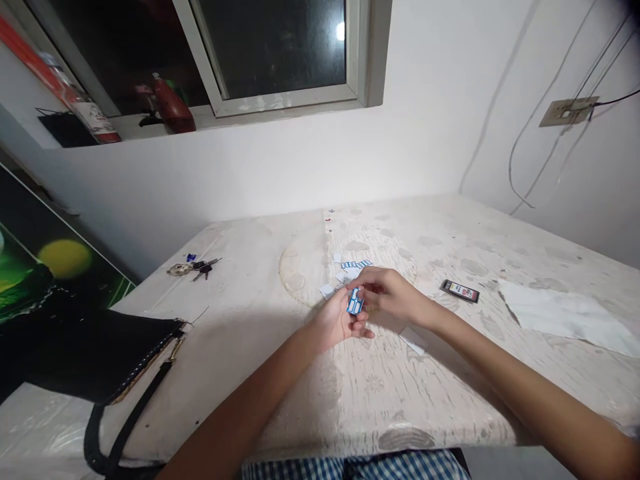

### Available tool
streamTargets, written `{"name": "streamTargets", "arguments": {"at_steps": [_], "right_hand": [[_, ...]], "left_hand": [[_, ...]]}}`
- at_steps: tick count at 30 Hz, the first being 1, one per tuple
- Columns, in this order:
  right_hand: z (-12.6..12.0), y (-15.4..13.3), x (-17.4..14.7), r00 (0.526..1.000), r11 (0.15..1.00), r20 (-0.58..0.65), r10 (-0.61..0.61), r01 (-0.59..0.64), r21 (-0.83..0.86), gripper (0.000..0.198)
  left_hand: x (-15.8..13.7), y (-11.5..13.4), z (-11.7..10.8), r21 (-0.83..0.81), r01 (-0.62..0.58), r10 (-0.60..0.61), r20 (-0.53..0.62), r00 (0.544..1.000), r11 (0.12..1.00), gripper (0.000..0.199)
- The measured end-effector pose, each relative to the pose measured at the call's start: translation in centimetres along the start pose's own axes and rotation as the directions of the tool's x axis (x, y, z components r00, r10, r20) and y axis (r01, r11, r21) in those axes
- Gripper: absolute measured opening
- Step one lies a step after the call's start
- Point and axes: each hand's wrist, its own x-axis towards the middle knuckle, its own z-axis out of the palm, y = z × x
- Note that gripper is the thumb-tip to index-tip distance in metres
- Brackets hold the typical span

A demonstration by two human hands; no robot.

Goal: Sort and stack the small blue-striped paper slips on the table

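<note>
Over the middle of the table, my left hand (331, 325) is closed around a small blue-and-white card (355, 302) with white boxes printed on it. The fingers of my right hand (393, 291) pinch at its upper right edge, partly covering it. Just beyond the hands lies a strip of blue-outlined pieces (356, 265), with a few small white slips (327, 291) around it. A larger white slip (413, 341) rests below my right wrist.
A small black-edged packet (460, 291) and a white cloth or paper sheet (565, 319) lie at the right. On the left are keys (204, 268) and a black bag (125, 353) with a strap. The wall and window (280, 53) stand behind the table.
</note>
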Motion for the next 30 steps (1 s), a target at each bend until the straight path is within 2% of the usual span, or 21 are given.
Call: {"name": "streamTargets", "arguments": {"at_steps": [7,10,12,14,16,19,22,26,30], "right_hand": [[1.4,-0.2,-0.1,0.997,0.984,-0.06,-0.041,0.03,-0.177,0.038],[0.5,-0.1,0.0,0.985,0.96,-0.157,-0.071,0.024,-0.279,0.044],[-0.4,0.3,0.0,0.978,0.946,-0.206,-0.041,-0.028,-0.321,0.04],[-1.0,0.9,0.1,0.987,0.931,-0.16,0.028,-0.084,-0.355,0.03],[-1.0,1.6,0.1,0.998,0.906,-0.036,0.053,-0.064,-0.418,0.018],[0.1,2.3,0.1,0.989,0.844,0.148,-0.024,0.099,-0.526,0.01],[0.8,2.7,0.3,0.966,0.816,0.245,-0.085,0.209,-0.539,0.01],[0.4,2.8,0.5,0.964,0.833,0.249,-0.092,0.211,-0.512,0.017],[-0.1,2.8,0.4,0.991,0.82,0.108,-0.079,0.127,-0.558,0.013]], "left_hand": [[0.0,0.2,0.1,-0.044,0.025,-0.029,-0.094,0.995,0.999,0.034],[0.0,0.4,0.0,-0.095,0.022,-0.034,-0.124,0.992,0.995,0.034],[0.0,0.8,0.0,-0.143,-0.015,-0.007,-0.153,0.988,0.99,0.035],[-0.1,1.4,-0.1,-0.194,-0.066,0.026,-0.201,0.979,0.979,0.035],[-0.3,2.0,-0.2,-0.229,-0.111,0.052,-0.247,0.968,0.967,0.034],[-0.5,2.6,-0.3,-0.253,-0.161,0.086,-0.283,0.955,0.954,0.033],[-0.7,3.0,-0.3,-0.265,-0.182,0.1,-0.295,0.95,0.947,0.036],[-0.7,3.0,-0.3,-0.263,-0.179,0.097,-0.295,0.951,0.948,0.035],[-0.7,3.0,-0.3,-0.254,-0.17,0.094,-0.286,0.953,0.952,0.034]]}}
